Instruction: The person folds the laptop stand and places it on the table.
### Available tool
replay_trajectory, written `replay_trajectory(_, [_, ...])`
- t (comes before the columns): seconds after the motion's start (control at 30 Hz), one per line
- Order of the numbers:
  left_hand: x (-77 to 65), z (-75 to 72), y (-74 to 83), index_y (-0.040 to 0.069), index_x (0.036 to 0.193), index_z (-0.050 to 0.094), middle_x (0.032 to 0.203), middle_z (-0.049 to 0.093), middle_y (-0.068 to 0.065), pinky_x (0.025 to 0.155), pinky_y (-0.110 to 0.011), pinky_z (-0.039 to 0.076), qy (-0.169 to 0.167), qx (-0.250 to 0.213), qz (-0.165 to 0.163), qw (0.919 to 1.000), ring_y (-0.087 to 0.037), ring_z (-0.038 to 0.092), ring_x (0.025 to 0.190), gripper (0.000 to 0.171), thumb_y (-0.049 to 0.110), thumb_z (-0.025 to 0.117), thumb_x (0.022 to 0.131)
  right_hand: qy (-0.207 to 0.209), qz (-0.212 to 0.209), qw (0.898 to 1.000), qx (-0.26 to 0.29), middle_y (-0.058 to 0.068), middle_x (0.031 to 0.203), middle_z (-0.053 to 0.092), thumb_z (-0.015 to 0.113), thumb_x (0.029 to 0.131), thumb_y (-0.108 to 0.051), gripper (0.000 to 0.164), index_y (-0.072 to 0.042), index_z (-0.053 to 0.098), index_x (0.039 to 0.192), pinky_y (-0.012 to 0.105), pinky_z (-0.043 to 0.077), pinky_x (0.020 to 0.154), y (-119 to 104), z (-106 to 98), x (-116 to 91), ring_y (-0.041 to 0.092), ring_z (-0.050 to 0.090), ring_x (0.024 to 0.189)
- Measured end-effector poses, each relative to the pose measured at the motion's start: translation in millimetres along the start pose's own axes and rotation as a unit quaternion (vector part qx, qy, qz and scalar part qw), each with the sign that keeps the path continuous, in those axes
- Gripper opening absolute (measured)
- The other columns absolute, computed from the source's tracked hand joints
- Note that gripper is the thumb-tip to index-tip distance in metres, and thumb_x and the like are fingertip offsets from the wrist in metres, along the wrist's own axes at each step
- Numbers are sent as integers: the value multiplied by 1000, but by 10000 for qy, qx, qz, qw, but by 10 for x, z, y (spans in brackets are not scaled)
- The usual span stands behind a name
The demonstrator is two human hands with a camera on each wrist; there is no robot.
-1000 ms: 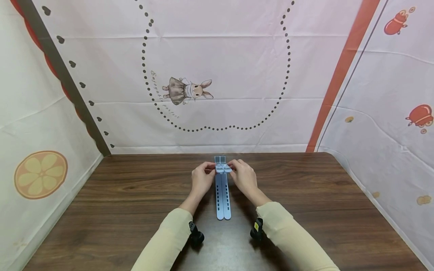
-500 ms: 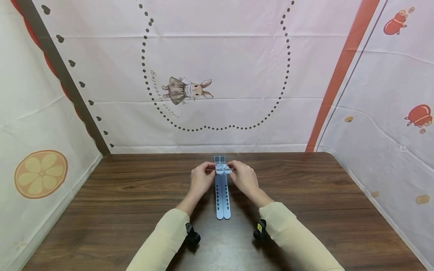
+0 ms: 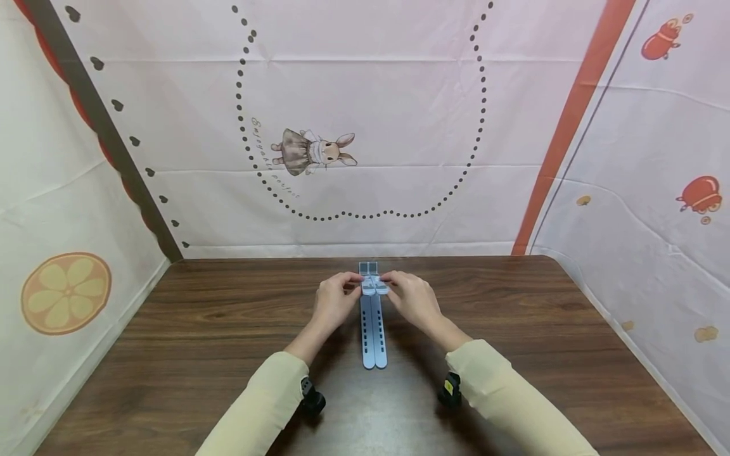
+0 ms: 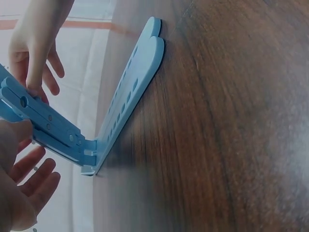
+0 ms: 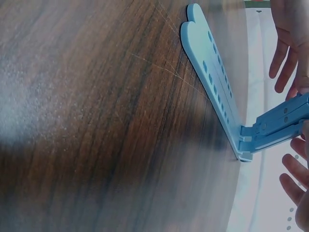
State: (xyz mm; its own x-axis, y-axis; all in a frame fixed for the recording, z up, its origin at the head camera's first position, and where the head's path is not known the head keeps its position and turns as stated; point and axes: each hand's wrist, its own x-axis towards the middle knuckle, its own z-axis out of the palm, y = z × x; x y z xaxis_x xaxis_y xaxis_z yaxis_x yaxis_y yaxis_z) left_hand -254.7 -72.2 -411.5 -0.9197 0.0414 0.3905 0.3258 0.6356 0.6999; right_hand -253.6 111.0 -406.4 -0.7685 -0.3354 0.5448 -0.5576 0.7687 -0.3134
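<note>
A light blue folding stand (image 3: 373,332) lies on the wooden table, its two long slotted slats side by side and pointing toward me. Its hinged upper part (image 4: 50,121) slants up from the far end of the slats. In the head view my left hand (image 3: 335,299) pinches the left edge of that raised part between thumb and fingers. My right hand (image 3: 415,301) does likewise on the right edge. The hinge (image 5: 245,140) shows in the right wrist view, where the raised part's upper end is cut off by the frame.
The brown wooden table (image 3: 228,316) reaches to a pale printed cloth (image 3: 399,126) hanging behind it. More cloth hangs at both sides. Black wrist cameras are strapped at both sleeves (image 3: 256,399).
Both forearms have swung outward, the wrists moving apart. The raised part's near edge sits slightly lower in the head view, tilted a little more toward me. Both hands keep their hold.
</note>
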Motion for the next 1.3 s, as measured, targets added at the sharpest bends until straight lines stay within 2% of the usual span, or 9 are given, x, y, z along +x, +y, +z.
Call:
replay_trajectory(0.6, [-14,-18,-13,18,96,71,95,71,1,72,-32,54,-52,218,6,9997,-14,66,83,15,14,67,82,-44,70,9999,64,4,97,69,66,85,-13,19,-14,67,104,31,53,64,0,8,-19,16,66,81])
replay_trajectory(0.9, [-51,-35,-32,18,94,71,96,71,0,71,-32,54,-260,381,123,9989,-16,67,84,14,13,68,81,-192,-37,9998,-22,2,98,70,66,84,-15,18,-14,68,102,28,52,62,14,1,-68,12,63,74])
replay_trajectory(1.03, [-78,-38,-52,19,94,71,97,70,-1,72,-32,54,-431,499,146,9977,-14,66,84,15,12,69,81,-265,-174,9995,-74,0,98,70,66,85,-17,18,-15,69,102,28,53,64,13,-7,-102,13,65,77])
replay_trajectory(1.3, [-124,-54,-74,19,95,70,102,69,-2,74,-33,54,-740,663,233,9948,-19,66,88,16,13,71,80,-522,-307,9981,-129,-1,103,69,68,83,-16,21,-14,68,104,29,54,68,8,-15,-157,14,65,85])
